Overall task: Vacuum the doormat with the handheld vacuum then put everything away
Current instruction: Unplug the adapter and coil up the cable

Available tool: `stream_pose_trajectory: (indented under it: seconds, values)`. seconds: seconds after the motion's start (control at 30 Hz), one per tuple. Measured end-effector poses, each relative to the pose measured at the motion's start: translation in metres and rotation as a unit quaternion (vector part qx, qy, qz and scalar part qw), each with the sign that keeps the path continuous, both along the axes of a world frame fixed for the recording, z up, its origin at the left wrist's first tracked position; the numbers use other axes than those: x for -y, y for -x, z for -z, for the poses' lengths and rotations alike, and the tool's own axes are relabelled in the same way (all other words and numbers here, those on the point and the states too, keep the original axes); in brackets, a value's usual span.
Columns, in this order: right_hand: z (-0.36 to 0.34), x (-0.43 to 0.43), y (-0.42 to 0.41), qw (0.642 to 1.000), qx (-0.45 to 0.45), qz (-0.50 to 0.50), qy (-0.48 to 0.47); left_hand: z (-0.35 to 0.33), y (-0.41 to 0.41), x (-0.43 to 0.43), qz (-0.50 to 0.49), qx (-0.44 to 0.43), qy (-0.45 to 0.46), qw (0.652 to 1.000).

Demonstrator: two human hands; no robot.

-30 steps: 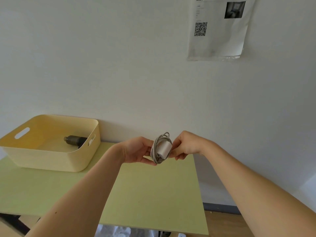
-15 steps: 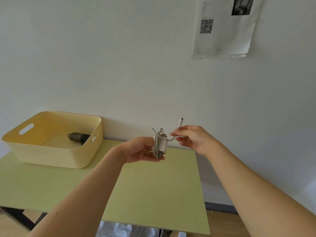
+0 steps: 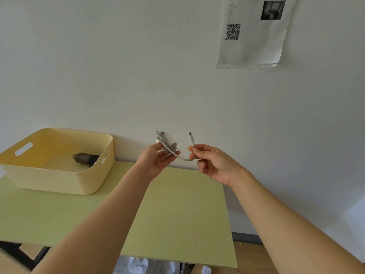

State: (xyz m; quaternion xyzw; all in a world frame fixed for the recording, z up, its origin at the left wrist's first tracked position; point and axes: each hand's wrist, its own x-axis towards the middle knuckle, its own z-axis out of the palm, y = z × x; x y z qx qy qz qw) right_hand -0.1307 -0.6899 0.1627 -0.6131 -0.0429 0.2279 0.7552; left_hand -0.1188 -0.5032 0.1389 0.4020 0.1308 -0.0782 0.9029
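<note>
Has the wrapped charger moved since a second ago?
Yes. The charger, held in the left hand, has shifted left and up, closer to the yellow basket. The right hand pinches its cable.

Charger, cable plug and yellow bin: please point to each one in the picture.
charger [image 3: 169, 139], head view, on its white body.
cable plug [image 3: 191, 137], head view, on its white shell.
yellow bin [image 3: 59, 181], head view, on its front outer wall.

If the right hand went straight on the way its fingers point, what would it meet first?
Right hand would likely meet the white charger block wrapped in grey cable, gripped by the left hand; depth is unclear.
</note>
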Motion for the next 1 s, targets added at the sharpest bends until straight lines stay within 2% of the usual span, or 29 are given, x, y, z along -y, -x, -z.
stream_pose_trajectory:
  seconds: [0.13, 0.23, 0.3, 0.43, 0.6, 0.77, 0.93, 1.0]
  values:
    - [0.000, 0.002, -0.003, 0.999, -0.020, 0.022, -0.027, -0.010, 0.009, 0.010, 0.068, -0.002, 0.046, 0.997]
    - [-0.007, 0.002, -0.001, 0.998, 0.033, -0.006, 0.059, -0.013, 0.013, 0.010, 0.117, 0.015, 0.041, 0.992]
    - [-0.016, 0.002, 0.000, 0.988, 0.083, 0.012, 0.132, -0.014, 0.014, 0.009, 0.139, 0.025, 0.016, 0.990]
    - [-0.031, 0.002, -0.001, 0.952, 0.190, 0.085, 0.227, -0.019, 0.014, 0.010, 0.153, 0.030, -0.024, 0.988]
    - [-0.035, -0.001, -0.004, 0.888, 0.276, 0.095, 0.357, -0.021, 0.013, 0.011, 0.144, 0.045, -0.142, 0.978]
    - [-0.029, -0.008, -0.001, 0.862, 0.288, 0.114, 0.402, -0.023, 0.012, 0.020, 0.127, 0.064, -0.223, 0.964]
    - [-0.029, -0.008, -0.002, 0.851, 0.282, 0.130, 0.424, -0.027, 0.018, 0.019, 0.130, 0.067, -0.162, 0.976]
    - [-0.029, -0.006, -0.002, 0.849, 0.279, 0.129, 0.430, -0.027, 0.020, 0.017, 0.159, 0.086, -0.185, 0.966]
